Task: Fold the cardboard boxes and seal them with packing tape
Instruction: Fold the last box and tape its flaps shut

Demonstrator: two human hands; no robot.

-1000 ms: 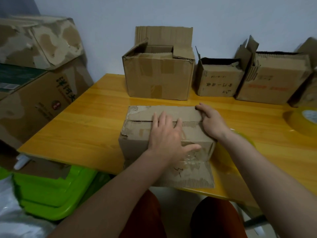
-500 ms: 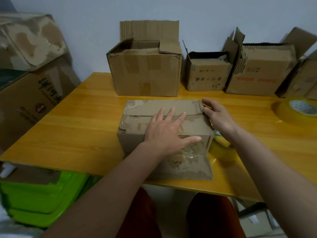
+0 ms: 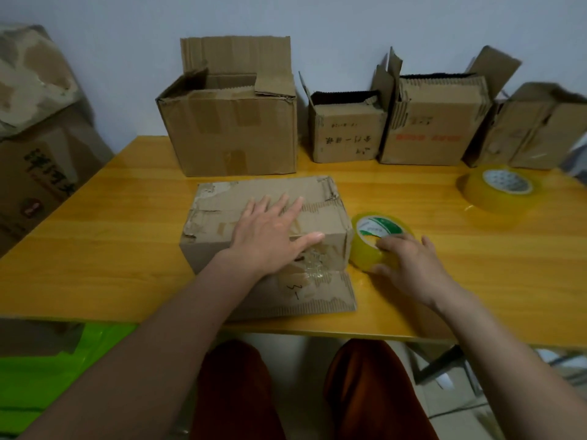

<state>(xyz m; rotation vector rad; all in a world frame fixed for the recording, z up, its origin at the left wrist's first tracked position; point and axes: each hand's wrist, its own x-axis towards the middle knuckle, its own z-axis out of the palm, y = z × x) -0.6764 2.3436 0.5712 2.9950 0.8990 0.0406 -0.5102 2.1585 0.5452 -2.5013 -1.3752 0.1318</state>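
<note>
A worn small cardboard box (image 3: 222,214) lies on the yellow table (image 3: 111,249) in front of me, its top flaps folded down and one flap spread flat toward me. My left hand (image 3: 270,233) presses flat on the top flaps, fingers straight. Right of the box stands a yellowish tape roll (image 3: 374,236) with a green and white core label. My right hand (image 3: 409,265) grips this roll from the near side, fingers curled over its rim.
Along the wall stand a large open box (image 3: 232,128), a small open box (image 3: 346,131), a medium box (image 3: 435,122) and another box (image 3: 536,128). A second, bigger tape roll (image 3: 498,188) lies at the far right. Stacked cartons (image 3: 38,131) rise at the left; a green bin (image 3: 38,376) sits below.
My right hand left the box's right top edge and dropped onto the tape roll beside it. My left hand stays pressed on the flaps.
</note>
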